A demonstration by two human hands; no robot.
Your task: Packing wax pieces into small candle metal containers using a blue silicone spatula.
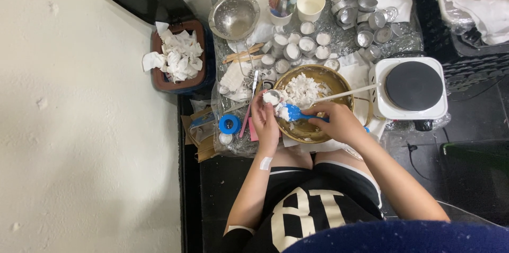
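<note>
A: What are the hands doing?

B: The left hand (pixel 265 120) holds a small metal cup (pixel 271 97), fingers pinching its sides. The right hand (pixel 336 121) has its fingers pressed together around a blue spoon (pixel 295 113), whose bowl, heaped with white flakes, sits just below the cup.

A: Where do the flakes come from?

B: From a brass bowl (pixel 339 80) just beyond the right fingers, over half full of white flakes (pixel 302 89). A pale wooden stick (pixel 347 93) leans across it.

A: How far along does the filling look?

B: I judge it partway. Beyond the fingers, a cluster of filled cups (pixel 297 46) shows white contents, while a heap of empty cups (pixel 363 11) lies further off to the right. The held cup looks partly filled, so plenty remains.

A: Anything else nearby?

B: A white hotplate (pixel 411 87) stands right of the right fingers, a metal strainer (pixel 234 16) beyond the left ones, and a bin of crumpled tissues (pixel 179 57) lies well to the left of the worktop (pixel 403 38)
</note>
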